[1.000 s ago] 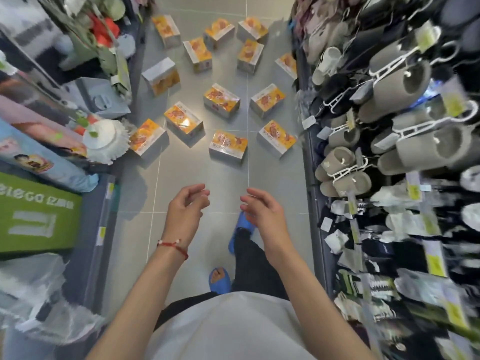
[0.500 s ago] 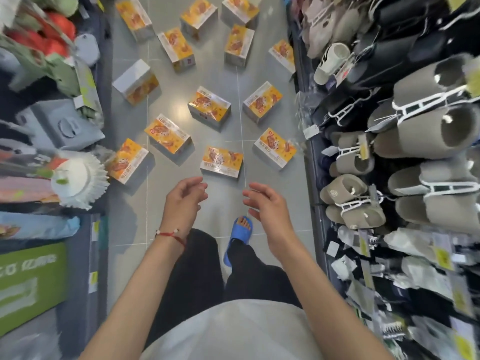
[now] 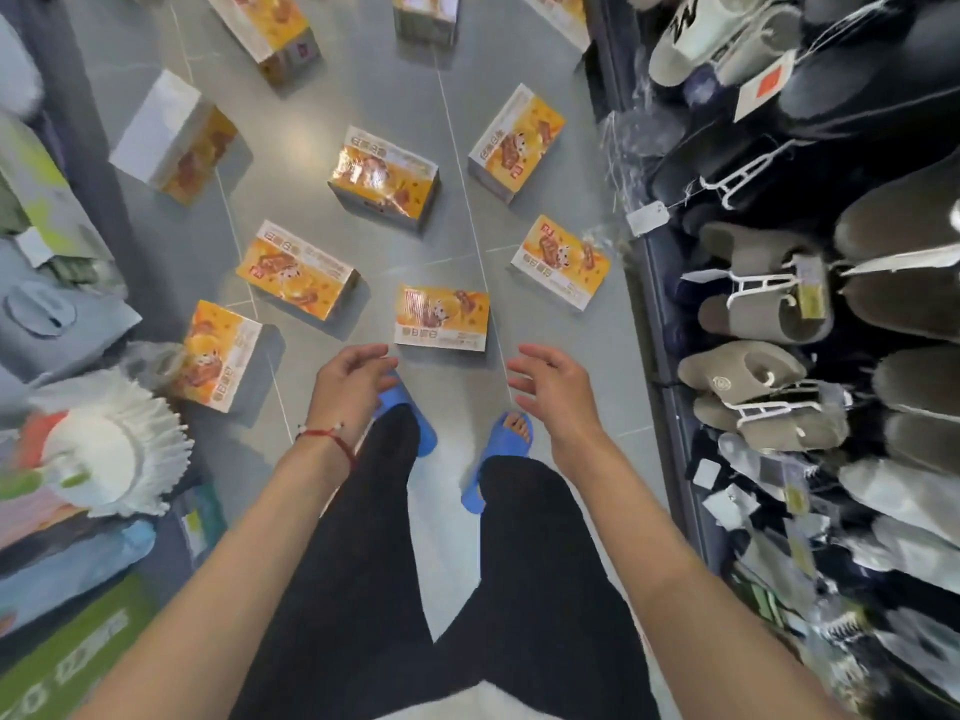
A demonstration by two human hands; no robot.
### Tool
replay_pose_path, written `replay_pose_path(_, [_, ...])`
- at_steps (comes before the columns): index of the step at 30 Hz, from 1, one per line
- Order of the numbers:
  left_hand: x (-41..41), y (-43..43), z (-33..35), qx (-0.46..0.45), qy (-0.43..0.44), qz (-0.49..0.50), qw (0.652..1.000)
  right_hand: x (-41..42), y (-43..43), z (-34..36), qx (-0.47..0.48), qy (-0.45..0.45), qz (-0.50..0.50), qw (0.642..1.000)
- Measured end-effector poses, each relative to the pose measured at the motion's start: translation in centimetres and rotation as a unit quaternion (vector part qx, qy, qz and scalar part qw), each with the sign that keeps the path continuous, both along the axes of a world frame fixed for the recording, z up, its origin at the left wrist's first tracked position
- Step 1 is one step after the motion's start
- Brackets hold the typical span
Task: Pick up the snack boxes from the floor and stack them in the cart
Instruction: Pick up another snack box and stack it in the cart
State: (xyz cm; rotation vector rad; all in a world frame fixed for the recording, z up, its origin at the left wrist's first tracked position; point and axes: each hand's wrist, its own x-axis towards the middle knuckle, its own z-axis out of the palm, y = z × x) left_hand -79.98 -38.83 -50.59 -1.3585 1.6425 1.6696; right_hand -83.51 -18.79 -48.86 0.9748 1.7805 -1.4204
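Head view: left hand (image 3: 349,379) and right hand (image 3: 553,387), fingers loose and empty, flank the nearest snack box (image 3: 442,318) on the floor (image 3: 561,350) (cart unseen), probably readying a two-handed lift.

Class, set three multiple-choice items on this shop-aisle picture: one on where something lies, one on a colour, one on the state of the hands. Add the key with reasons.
1. Where is the nearest snack box?
A. on the floor, just ahead of the hands
B. in a cart
C. on the slipper rack

2. What colour are the person's sandals?
A. red
B. blue
C. green

3. How are the left hand and right hand?
A. both holding one box
B. one holds a box
C. both open, holding nothing

Key: 1 A, it lies flat on the tiles beyond both hands; 2 B, both feet show blue; 3 C, neither hand touches a box.
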Motion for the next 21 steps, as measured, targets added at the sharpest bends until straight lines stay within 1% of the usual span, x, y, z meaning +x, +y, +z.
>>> replay_pose_path(7, [-4.5,-2.1,-14.8,-0.014,-0.089,-0.068,0.994,-4.5,-0.6,-13.5,0.038,-0.049,-0.003,0.998])
replay_pose_path(9, [-5.2,-2.0,-19.2,-0.016,-0.108,-0.085,0.990,-5.5,-0.6,-17.9,0.052,-0.055,0.017,0.997])
replay_pose_path(14, [-6.4,-2.0,-30.1,-0.027,-0.140,-0.101,0.985,-7.2,0.1,-29.1,0.075,-0.074,0.058,0.993])
replay_pose_path(18, [-7.1,-2.3,-37.9,-0.080,-0.152,-0.128,0.977,-8.0,0.5,-37.6,0.090,-0.094,0.075,0.989])
replay_pose_path(21, [-8.3,-2.5,-43.5,-0.102,-0.154,-0.146,0.972,-8.3,0.4,-43.8,0.110,-0.094,0.078,0.986])
